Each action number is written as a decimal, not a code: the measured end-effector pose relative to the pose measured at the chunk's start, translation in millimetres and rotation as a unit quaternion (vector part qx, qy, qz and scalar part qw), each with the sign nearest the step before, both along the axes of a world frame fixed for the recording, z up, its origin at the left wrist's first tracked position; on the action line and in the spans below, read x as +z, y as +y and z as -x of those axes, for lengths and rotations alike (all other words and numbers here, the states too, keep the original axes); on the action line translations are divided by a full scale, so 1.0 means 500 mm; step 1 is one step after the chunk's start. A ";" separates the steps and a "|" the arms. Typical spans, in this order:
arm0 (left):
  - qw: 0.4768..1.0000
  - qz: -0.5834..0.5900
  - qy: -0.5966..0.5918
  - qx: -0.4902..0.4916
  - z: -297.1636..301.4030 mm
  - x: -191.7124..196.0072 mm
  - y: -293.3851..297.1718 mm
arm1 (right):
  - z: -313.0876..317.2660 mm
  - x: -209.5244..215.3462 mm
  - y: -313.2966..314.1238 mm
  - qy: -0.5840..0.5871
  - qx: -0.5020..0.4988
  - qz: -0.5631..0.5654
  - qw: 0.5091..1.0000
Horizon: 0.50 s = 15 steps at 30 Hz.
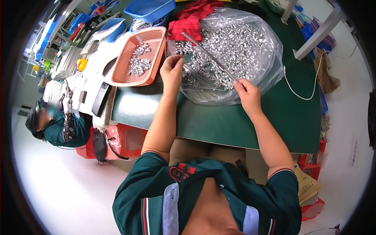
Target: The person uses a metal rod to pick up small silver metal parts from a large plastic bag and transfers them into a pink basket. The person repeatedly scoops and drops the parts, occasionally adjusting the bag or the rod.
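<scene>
My right hand (248, 96) pinches the lower end of a long, thin grey metal rod (213, 58). The rod slants up and to the left across a large clear plastic bag (270, 43) lying spread on the table. Inside the bag is a wide heap of small shiny metal parts (239, 43). At the bag's left edge my left hand (171, 72) is closed, thumb and fingers pressed together; anything between them is too small to make out. Left of that hand, a pink-orange plastic basket (116, 72) holds two small piles of similar metal parts (139, 66).
A red checked cloth (188, 27) touches the bag's far left side, beside stacked blue baskets (150, 11). On the green table (274, 121), a white cable (301, 97) curves at right, near a grey metal post (319, 33). A co-worker (64, 127) sits far left.
</scene>
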<state>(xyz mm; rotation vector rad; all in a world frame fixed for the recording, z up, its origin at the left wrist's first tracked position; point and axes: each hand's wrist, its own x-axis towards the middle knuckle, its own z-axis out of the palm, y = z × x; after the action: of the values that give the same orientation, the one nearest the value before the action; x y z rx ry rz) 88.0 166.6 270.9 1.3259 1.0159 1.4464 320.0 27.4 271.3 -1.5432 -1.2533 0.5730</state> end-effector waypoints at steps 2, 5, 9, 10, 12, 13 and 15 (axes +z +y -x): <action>0.989 -0.046 0.102 0.100 0.008 -0.010 0.015 | -0.003 -0.013 0.003 0.033 -0.010 0.000 0.999; 0.965 -0.080 0.207 0.142 0.015 -0.029 0.030 | -0.002 -0.011 0.003 0.072 -0.006 0.009 0.997; 0.902 -0.176 0.355 0.171 -0.008 0.000 0.076 | -0.004 -0.011 0.005 0.095 -0.009 -0.014 0.995; 0.874 -0.209 0.396 0.188 -0.012 0.006 0.094 | -0.005 -0.013 0.004 0.102 -0.004 -0.011 0.995; 0.820 -0.194 0.498 0.203 -0.022 0.013 0.117 | -0.010 -0.018 0.003 0.115 0.004 -0.008 0.993; 0.792 -0.146 0.557 0.202 -0.028 0.013 0.127 | -0.011 -0.016 0.003 0.121 0.008 -0.003 0.993; 0.751 -0.067 0.636 0.166 -0.035 0.013 0.150 | -0.010 -0.010 0.001 0.134 0.016 0.010 0.991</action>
<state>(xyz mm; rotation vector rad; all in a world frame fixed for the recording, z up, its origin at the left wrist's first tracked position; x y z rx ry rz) 105.6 241.9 277.5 2.4014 2.0992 0.6534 324.9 28.1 266.3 -1.4108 -1.0704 0.7869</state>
